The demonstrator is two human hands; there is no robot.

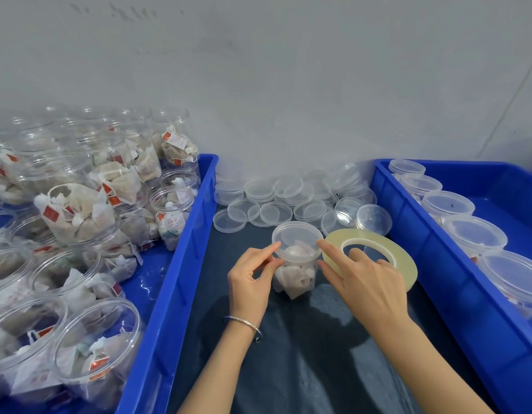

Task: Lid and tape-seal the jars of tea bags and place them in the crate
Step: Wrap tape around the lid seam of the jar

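A clear jar of tea bags (294, 276) with a clear lid (297, 237) on it stands upright on the dark mat between two blue crates. My left hand (253, 276) pinches at the jar's left side just under the lid rim, thumb and forefinger together. My right hand (363, 279) holds a flat roll of clear tape (402, 258), a finger through its core, forefinger touching the lid's right edge. The right blue crate (423, 264) holds a row of lidded jars (475, 234).
The left blue crate (181, 264) is piled with open jars of tea bags (79, 210). Several loose clear lids (276, 201) lie on the mat behind the jar, against the grey wall. Dark mat (303, 354) shows in front of the jar.
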